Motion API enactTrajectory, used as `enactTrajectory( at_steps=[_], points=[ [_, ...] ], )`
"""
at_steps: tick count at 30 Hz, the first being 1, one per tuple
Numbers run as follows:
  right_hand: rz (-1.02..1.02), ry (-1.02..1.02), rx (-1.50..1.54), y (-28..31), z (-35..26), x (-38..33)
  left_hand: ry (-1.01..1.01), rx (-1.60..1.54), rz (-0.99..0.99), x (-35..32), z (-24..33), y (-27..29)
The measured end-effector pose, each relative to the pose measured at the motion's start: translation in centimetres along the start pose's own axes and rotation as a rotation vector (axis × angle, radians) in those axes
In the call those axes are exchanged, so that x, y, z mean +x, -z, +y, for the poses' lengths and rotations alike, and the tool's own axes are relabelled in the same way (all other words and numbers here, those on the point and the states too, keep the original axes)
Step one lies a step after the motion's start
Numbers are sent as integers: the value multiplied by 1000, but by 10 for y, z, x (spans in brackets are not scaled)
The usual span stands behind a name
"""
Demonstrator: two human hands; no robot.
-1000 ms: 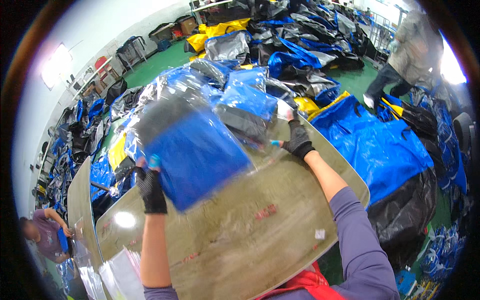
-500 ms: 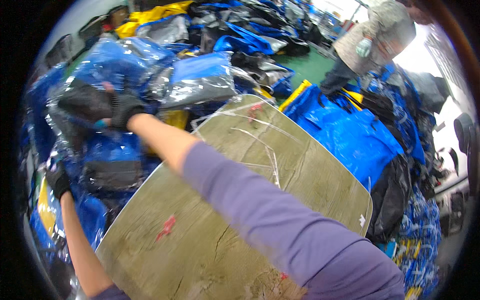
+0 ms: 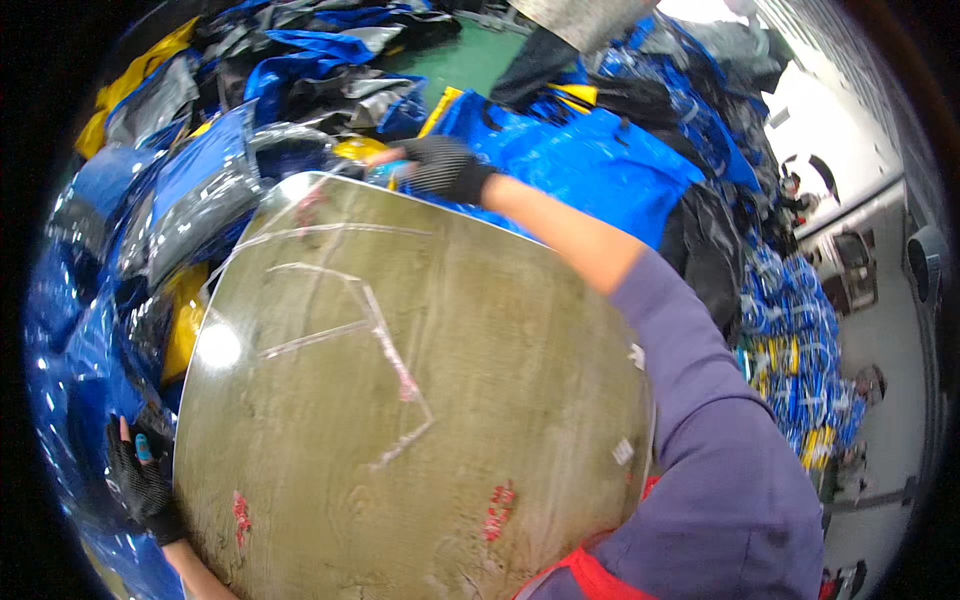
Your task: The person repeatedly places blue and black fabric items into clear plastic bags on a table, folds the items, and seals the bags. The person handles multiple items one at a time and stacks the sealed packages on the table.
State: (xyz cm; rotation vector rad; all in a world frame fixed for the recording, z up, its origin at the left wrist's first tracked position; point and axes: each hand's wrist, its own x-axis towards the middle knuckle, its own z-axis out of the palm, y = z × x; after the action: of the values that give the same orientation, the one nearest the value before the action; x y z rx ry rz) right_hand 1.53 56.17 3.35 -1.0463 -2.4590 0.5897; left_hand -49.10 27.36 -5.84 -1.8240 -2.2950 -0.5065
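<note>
My left hand [image 3: 145, 485], in a black fingerless glove with a blue band on one finger, rests with fingers outstretched on clear-wrapped blue packages [image 3: 85, 400] left of the table. My right hand [image 3: 440, 168], gloved likewise, is over the table's far edge beside a pile of blue bags [image 3: 590, 165]. Motion smears its fingers, so their grip cannot be made out; nothing is plainly seen in them. Between my arms lies a wood-patterned tabletop [image 3: 480, 350] with strips of clear tape and red marks on it.
Wrapped blue and grey packages [image 3: 190, 205] are heaped at the left. A person [image 3: 545, 60], partly cut off, stands at the far side on green floor [image 3: 465, 62]. Black bags [image 3: 700, 250] hang at the right, and bundled blue and yellow goods [image 3: 800, 370] are stacked beyond.
My right hand has left the wrapped packages and swung right to the far table edge. My left hand has spread out on the packages. The view has turned rightward.
</note>
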Motion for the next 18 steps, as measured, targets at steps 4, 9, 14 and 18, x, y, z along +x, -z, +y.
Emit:
enactTrajectory(
  at_steps=[4,9,14,18],
  points=[
    [76,-743,-335,48,116,-194,-194,337,-74,5,157,-43],
    [188,-636,492,46,200,-310,-402,-155,-272,11,468,-33],
    [-325,-87,-161,-1,199,-384,-1108,-845,-783,-158,654,32],
    [-439,-364,-465,-33,182,-426,-684,-1383,-1335,-271,608,62]
  ],
)
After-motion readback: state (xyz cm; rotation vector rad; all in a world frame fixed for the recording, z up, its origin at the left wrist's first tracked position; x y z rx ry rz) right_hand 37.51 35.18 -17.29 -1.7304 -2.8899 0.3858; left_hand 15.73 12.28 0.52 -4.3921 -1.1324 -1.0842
